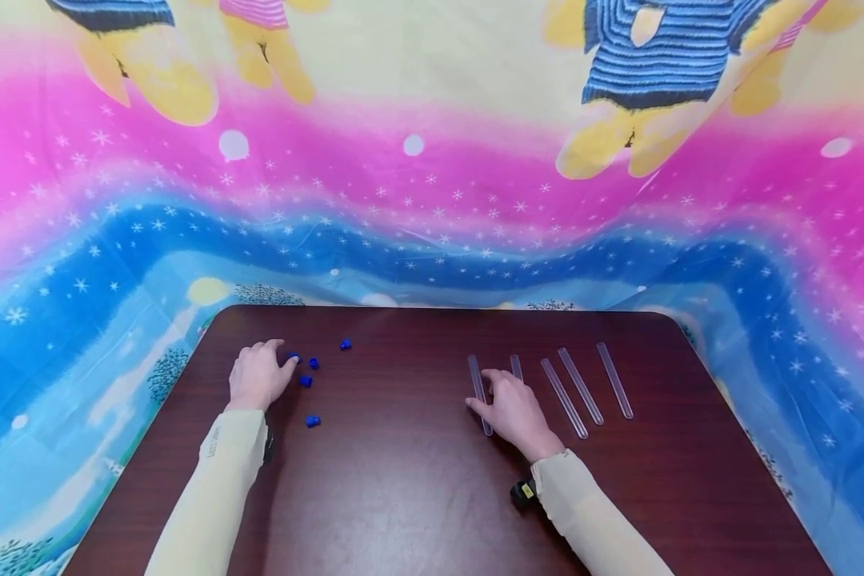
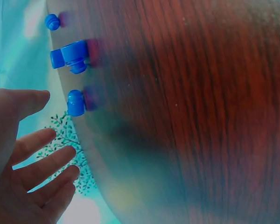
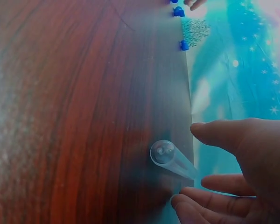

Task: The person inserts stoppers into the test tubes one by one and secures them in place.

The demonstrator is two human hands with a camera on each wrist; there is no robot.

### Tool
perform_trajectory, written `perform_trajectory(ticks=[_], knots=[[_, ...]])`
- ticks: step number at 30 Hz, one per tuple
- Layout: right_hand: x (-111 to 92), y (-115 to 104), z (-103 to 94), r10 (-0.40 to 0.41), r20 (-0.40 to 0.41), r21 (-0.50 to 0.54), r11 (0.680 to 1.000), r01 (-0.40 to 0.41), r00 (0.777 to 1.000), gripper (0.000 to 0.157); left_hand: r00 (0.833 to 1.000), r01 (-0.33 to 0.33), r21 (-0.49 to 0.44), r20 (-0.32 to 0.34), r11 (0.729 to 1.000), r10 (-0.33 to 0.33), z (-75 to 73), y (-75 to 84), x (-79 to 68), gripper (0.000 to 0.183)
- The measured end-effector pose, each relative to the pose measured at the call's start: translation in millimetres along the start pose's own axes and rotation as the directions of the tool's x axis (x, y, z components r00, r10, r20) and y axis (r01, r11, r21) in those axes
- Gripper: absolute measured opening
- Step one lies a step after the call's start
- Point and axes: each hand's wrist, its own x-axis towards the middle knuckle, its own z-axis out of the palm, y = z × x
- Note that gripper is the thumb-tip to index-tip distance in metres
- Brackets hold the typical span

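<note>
At the left of the table, in the head view, my left hand (image 1: 261,376) is spread beside several small blue stoppers (image 1: 306,382). Its thumb tip reaches close to one blue stopper (image 1: 294,358), and nothing is held. The left wrist view has the left hand (image 2: 35,158) with fingers apart, below a blue stopper (image 2: 75,103). My right hand (image 1: 514,408) hovers over a clear test tube (image 1: 478,380), thumb and fingers parted around it. In the right wrist view the round end of that test tube (image 3: 163,153) points toward the camera, beside the loose fingers (image 3: 219,203).
More clear test tubes lie at the right, among them one test tube (image 1: 614,380) farthest out. A single blue stopper (image 1: 313,421) lies nearer the front, another stopper (image 1: 346,345) farther back. A patterned cloth (image 1: 418,176) hangs behind the dark wooden table (image 1: 389,480).
</note>
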Motion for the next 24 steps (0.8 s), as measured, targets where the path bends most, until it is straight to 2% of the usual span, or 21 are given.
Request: perform_trajectory(ticks=[10,16,24], knots=[[3,-2,0.8,0.028,0.02,-0.013,1.0,-0.028,0.999,0.059,0.997,0.0,0.059,0.078,0.998,-0.005,6.1,-1.4,16.7,0.044],[3,-3,0.8,0.034,0.019,-0.011,0.999,-0.033,0.999,0.058,0.997,-0.013,0.083,0.082,0.996,0.007,7.5,-5.3,22.6,0.038],[3,-2,2.7,0.026,0.014,-0.004,1.0,-0.026,1.0,0.056,0.993,0.035,0.04,0.115,0.999,-0.04,7.8,-5.1,27.2,0.036]])
